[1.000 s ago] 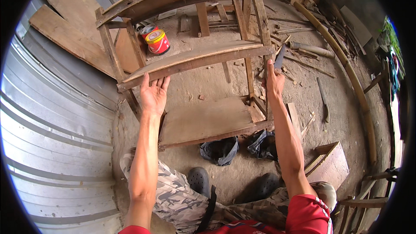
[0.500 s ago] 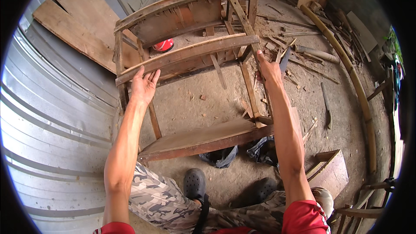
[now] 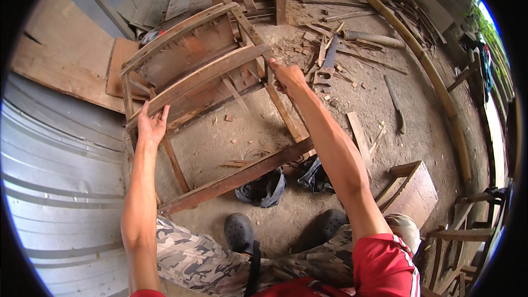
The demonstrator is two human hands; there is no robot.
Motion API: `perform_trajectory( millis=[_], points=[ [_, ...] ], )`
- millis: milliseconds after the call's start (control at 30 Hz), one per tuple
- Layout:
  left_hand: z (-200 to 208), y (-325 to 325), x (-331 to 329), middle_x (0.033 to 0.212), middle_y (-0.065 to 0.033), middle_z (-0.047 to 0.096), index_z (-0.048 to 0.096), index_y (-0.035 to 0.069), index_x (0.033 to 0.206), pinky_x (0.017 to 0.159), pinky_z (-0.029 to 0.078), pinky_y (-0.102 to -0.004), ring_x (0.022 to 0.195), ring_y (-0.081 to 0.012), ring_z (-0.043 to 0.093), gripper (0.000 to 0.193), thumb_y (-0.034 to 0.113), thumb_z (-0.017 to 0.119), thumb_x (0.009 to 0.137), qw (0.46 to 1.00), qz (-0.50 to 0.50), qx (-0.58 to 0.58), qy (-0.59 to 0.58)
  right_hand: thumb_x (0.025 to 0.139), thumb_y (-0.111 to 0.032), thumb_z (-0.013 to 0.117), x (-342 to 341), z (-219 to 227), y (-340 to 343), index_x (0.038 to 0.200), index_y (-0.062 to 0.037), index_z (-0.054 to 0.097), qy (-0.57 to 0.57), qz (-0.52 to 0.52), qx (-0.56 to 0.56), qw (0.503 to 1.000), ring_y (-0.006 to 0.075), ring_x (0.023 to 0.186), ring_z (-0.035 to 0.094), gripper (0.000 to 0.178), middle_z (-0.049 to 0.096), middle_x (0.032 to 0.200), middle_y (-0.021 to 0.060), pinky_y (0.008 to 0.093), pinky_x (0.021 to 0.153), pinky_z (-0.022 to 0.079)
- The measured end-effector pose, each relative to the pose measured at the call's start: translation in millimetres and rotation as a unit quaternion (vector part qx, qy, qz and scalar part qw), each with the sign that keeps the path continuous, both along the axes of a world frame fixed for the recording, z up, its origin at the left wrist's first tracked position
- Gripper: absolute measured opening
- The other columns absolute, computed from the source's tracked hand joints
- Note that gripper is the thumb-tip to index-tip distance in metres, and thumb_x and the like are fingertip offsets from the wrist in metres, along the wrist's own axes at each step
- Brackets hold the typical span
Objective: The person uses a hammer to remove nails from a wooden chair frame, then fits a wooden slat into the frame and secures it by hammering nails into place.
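Left hand: palm up, loosely opened, fingers a little spread, fingertips against the lower edge of the middle rail near its left end. Right hand: fingers curled about the right front post, thumb extended along it, just below the rail's right end. Both hands bear on a wooden shelf unit, which stands tilted before the person, left of centre; its upper panel is stained and rough, its bottom rail reddish brown.

Just beyond the bottom rail, on the near side, lie two black plastic bags, and nearer still is a dark clog on the person's foot. Right of the unit, a handsaw rests among wood offcuts, with a long-bladed knife apart from it on the floor. An open wooden box sits beside the right forearm. Outermost: a curved bamboo pole at right, corrugated metal sheeting at left, plywood above the sheeting.
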State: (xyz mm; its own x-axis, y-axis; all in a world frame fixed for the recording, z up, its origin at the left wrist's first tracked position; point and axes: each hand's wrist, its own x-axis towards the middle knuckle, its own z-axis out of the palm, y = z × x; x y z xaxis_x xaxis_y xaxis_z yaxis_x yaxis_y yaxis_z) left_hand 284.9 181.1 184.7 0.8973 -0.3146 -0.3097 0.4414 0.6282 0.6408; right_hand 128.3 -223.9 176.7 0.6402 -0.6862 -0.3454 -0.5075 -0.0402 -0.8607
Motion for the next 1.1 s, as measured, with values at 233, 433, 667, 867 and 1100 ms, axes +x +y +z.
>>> perform_trajectory(
  millis=[233, 433, 667, 867, 1100],
  points=[
    [-9.5, -23.6, -1.6, 0.139, -0.0231, 0.050, 0.046, -0.009, 0.133, 0.110, 0.050, -0.0439, 0.132, -0.0311, 0.050, 0.050, 0.027, 0.059, 0.101, 0.999, 0.023, 0.021, 0.035, 0.097, -0.062, 0.050, 7.6, -8.2, -10.2, 0.075, 0.0043, 0.067, 0.001, 0.017, 0.070, 0.997, 0.0216, 0.056, 0.065, 0.072, 0.066, 0.065, 0.0106, 0.0352, 0.057, 0.056],
    [-8.6, -20.4, -4.7, 0.150, -0.0249, 0.038, 0.032, -0.009, 0.143, 0.113, 0.045, -0.0458, 0.137, -0.0360, 0.044, 0.071, 0.037, 0.061, 0.098, 0.994, 0.033, 0.034, 0.099, 0.099, -0.057, 0.053, 15.0, -9.5, -6.9, 0.075, 0.0018, 0.059, 0.040, 0.053, 0.079, 0.995, 0.0210, 0.056, 0.061, 0.064, 0.064, 0.069, 0.0118, 0.0365, 0.052, 0.051],
    [27.6, -66.3, -66.1, 0.155, -0.0246, 0.036, 0.031, -0.002, 0.151, 0.115, 0.038, -0.0474, 0.139, -0.0368, 0.043, 0.081, 0.046, 0.063, 0.095, 0.893, -0.141, 0.416, -0.095, 0.098, -0.060, 0.047, -6.7, -15.3, -37.3, 0.105, 0.0068, 0.071, 0.067, 0.166, -0.157, 0.971, 0.0269, 0.075, 0.070, 0.071, 0.072, 0.083, 0.0175, 0.0421, 0.072, 0.058],
    [43.6, -162.7, -214.5, 0.130, -0.0213, 0.063, 0.059, 0.001, 0.130, 0.104, 0.047, -0.0445, 0.124, -0.0342, 0.059, 0.061, 0.044, 0.070, 0.088, 0.551, -0.314, 0.574, -0.519, 0.098, -0.056, 0.052, -67.1, 13.4, -66.1, 0.131, -0.0009, 0.062, 0.079, 0.258, -0.058, 0.961, 0.0178, 0.090, 0.067, 0.065, 0.071, 0.109, 0.0113, 0.0325, 0.074, 0.058],
    [8.8, -226.7, -256.1, 0.108, -0.0213, 0.068, 0.062, -0.002, 0.116, 0.089, 0.052, -0.0468, 0.099, -0.0390, 0.066, 0.048, 0.033, 0.072, 0.083, 0.486, -0.300, 0.519, -0.636, 0.098, -0.040, 0.061, -147.4, 19.3, -56.4, 0.130, -0.0052, 0.062, 0.029, 0.338, 0.062, 0.939, 0.0176, 0.101, 0.064, 0.047, 0.066, 0.121, 0.0103, 0.0323, 0.078, 0.058]
  ],
)
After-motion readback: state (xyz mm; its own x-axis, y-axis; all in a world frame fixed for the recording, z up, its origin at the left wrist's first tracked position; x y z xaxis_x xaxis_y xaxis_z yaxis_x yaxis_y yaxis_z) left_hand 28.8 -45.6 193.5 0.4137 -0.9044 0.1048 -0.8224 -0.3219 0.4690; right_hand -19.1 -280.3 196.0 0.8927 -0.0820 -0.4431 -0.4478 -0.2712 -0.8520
